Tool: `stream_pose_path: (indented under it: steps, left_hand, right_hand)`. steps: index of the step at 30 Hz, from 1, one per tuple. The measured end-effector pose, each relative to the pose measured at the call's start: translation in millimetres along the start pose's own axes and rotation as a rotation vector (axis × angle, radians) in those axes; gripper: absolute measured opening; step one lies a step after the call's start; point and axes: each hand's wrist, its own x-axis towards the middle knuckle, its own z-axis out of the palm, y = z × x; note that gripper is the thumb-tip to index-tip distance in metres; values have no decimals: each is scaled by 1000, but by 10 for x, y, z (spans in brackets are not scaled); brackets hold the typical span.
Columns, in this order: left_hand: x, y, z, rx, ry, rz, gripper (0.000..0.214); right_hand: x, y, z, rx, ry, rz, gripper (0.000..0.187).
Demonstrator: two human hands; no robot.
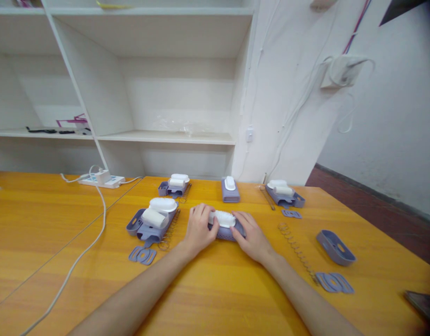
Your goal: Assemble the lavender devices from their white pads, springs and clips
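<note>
In the middle of the table, a purple-grey plastic housing (226, 234) lies crosswise with a white ribbed oval piece (223, 218) on top. My left hand (201, 225) is closed on its left end, the thumb against the white piece. Around the right end curls my right hand (251, 234), fingers on the white piece and the housing. A long coil spring (297, 252) lies to the right of my right hand. Beyond both hands, another purple-grey housing (230, 198) carries a white oval piece (229, 183).
Similar part sets stand at left (152, 224), back left (175, 185) and back right (285, 192). A purple-grey oval cap (335, 247) and flat cut-out plates (334, 283) lie at right. A white cable (85, 252) runs from a power strip (111, 182); a dark flat object (423, 303) sits near the right edge.
</note>
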Motion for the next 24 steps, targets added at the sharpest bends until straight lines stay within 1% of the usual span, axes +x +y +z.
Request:
stream_pose_path:
  steps: [4,8,14,18,20,24]
  left_hand:
    - [-5,9,-6,35,-9,17,16]
    - [-12,22,-8,87,-29,24,17]
    - [-12,19,20,148,-9,-69,22]
    - [-19,20,25,137,7,-24,24]
    - [-24,23,24,128,9,13,29]
    - [-30,12,31,127,7,51,49]
  right_hand:
    - [2,5,-5,52,-30,33,39]
    - [5,15,-2,82,-32,44,39]
    - [7,63,35,93,-8,88,38]
    - [12,107,59,84,11,118,40]
    - [12,136,68,77,26,136,39]
    - [7,174,75,79,15,132,38]
